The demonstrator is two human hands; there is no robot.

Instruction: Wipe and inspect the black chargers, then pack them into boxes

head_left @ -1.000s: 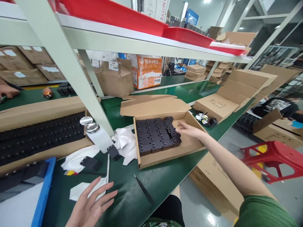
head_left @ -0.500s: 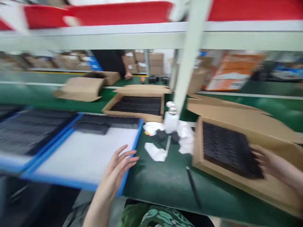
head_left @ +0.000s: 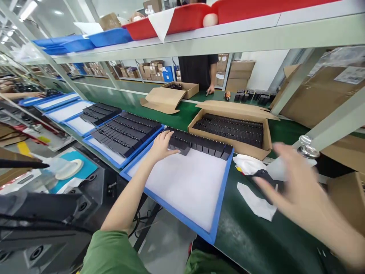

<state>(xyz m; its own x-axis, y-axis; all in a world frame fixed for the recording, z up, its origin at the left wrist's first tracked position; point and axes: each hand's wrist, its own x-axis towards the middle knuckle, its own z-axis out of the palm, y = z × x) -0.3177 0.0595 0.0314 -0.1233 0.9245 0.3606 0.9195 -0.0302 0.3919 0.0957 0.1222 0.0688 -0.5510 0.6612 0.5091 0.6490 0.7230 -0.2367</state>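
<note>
My left hand [head_left: 162, 146] reaches over a blue-edged tray [head_left: 216, 213] with a white lining. Its thumb and fingers are apart, around the left end of a short row of black blocks [head_left: 182, 146]. It appears to touch them, without a clear grip. Behind these, a longer row of black blocks [head_left: 211, 146] stands along the tray's far edge. My right hand [head_left: 296, 186], blurred by motion, is above the bench with thumb and fingers spread and nothing visible in it. It partly hides a white pump bottle [head_left: 276, 169] and some dark pieces on the bench.
A cardboard box [head_left: 228, 142] of black blocks lies behind the tray. Another tray of black blocks [head_left: 128, 131] adjoins on the left. White paper [head_left: 255, 201] lies on the green bench [head_left: 242, 236]. A shelf [head_left: 199, 49] crosses overhead; a person [head_left: 196, 72] stands opposite.
The view has turned left. My left hand has moved from the tray's near right side to its black blocks. My right hand has left the black blocks in the right-hand box.
</note>
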